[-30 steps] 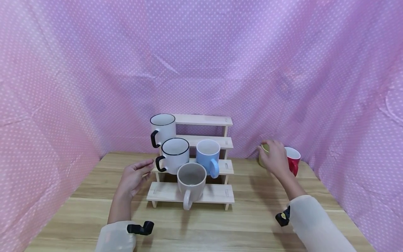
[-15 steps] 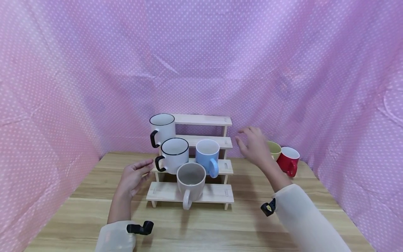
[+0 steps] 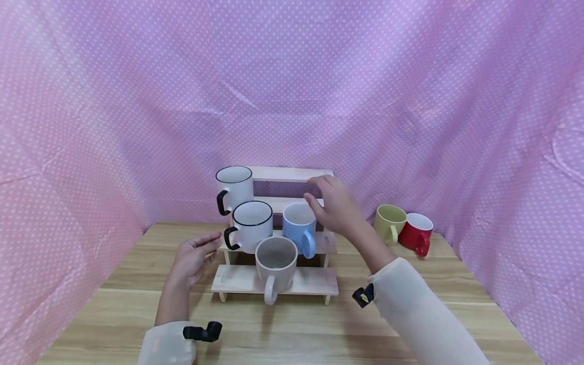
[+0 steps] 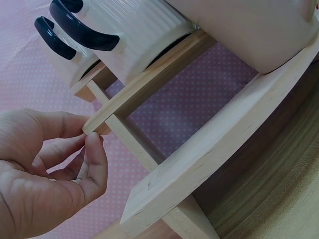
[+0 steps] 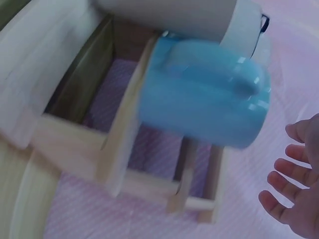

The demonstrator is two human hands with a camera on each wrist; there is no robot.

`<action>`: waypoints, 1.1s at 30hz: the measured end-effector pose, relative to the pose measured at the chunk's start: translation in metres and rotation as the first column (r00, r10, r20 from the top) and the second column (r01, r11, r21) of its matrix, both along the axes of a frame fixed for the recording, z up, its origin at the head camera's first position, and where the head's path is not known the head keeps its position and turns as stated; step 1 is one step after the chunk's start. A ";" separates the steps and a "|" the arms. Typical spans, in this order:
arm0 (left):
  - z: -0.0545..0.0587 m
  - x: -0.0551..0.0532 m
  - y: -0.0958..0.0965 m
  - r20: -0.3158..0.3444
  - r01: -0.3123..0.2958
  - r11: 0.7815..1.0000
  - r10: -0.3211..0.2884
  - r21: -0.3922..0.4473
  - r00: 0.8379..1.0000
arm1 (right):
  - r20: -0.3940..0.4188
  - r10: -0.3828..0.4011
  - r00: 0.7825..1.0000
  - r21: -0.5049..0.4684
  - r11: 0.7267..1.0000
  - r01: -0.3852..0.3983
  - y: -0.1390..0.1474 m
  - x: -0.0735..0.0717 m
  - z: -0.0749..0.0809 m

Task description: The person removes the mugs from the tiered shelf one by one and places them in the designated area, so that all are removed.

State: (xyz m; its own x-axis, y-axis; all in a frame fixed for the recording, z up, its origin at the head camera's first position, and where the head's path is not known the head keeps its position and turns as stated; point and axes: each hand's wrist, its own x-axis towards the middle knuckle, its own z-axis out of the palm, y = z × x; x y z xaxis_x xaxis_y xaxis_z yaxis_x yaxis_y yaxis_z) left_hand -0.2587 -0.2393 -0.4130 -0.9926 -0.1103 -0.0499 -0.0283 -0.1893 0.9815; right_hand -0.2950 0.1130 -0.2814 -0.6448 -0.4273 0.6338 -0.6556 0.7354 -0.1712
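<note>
My left hand (image 3: pixel 191 259) is at the left side of a stepped wooden rack (image 3: pixel 317 280); the left wrist view has its thumb and forefinger pinching the end of a shelf board (image 4: pixel 102 119). Fingers spread and holding nothing, my right hand (image 3: pixel 338 207) hovers by the rack's upper right, just beyond a light blue mug (image 3: pixel 295 232). That mug shares a step with a white black-rimmed mug (image 3: pixel 261 236). Higher at the left stands a second white black-rimmed mug (image 3: pixel 242 191). On the lowest step sits a greyish-beige mug (image 3: pixel 284 279), handle toward me.
Right of the rack, a yellow-green mug (image 3: pixel 385 223) and a red mug (image 3: pixel 410 237) stand side by side on the wooden table (image 3: pixel 292 339). Behind everything hangs a pink dotted cloth (image 3: pixel 292 101).
My right hand has come away from the yellow-green mug and moved left to above the blue mug. That mug stays on the table. The left hand keeps its place at the rack.
</note>
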 end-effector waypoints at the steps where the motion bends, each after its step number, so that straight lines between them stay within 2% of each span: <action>1: 0.000 0.000 0.000 0.000 0.000 1.000 0.000 -0.001 1.000 | 0.002 0.007 1.000 0.009 1.000 -0.007 -0.004 0.002 0.003; 10: 0.000 0.000 -0.001 0.001 -0.001 1.000 0.001 -0.007 1.000 | 0.075 0.097 0.992 0.063 0.993 -0.102 -0.043 0.014 0.019; 21: -0.001 0.000 0.001 -0.005 0.003 1.000 -0.003 -0.013 1.000 | 0.207 0.181 0.961 0.065 0.978 -0.198 -0.088 0.017 0.019; 24: 0.000 0.001 0.001 -0.003 0.004 1.000 -0.004 -0.007 1.000 | 0.265 0.231 0.936 0.008 0.970 -0.242 -0.099 0.017 0.018; 27: 0.000 0.001 0.001 -0.002 0.006 1.000 -0.006 -0.012 1.000 | 0.327 0.286 0.901 -0.082 0.958 -0.275 -0.109 0.015 0.015; 33: 0.001 0.002 0.001 -0.007 0.010 1.000 -0.010 -0.010 1.000 | 0.440 0.355 0.825 -0.273 0.928 -0.254 -0.126 0.012 0.012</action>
